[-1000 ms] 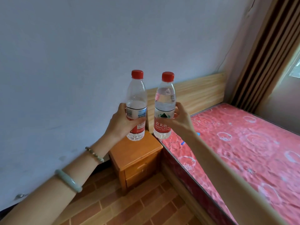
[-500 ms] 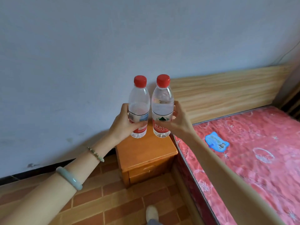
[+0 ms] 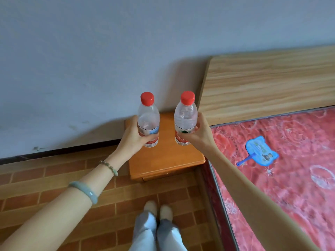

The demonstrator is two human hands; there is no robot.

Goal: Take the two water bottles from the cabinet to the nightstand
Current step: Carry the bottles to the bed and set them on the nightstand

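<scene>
I am standing with my feet [image 3: 157, 210] close to the front of the nightstand [image 3: 168, 160], both arms reaching forward over it. My left hand [image 3: 135, 137] is wrapping its fingers around the lower half of the left bottle [image 3: 148, 120], over the blue-edged label, and my right hand [image 3: 200, 134] is clasping the right bottle [image 3: 185, 118] at its red label. I am holding both upright, red caps up, apart from each other and, as I judge it, just above the orange wooden top rather than resting on it. To do this well, I am aiming to bring them straight down with the bases level, keeping that gap so they do not knock together, and setting them back from the front edge. I should loosen my fingers only once each base feels settled. Beyond the bottles are the wall and the bed's headboard [image 3: 268, 82].
</scene>
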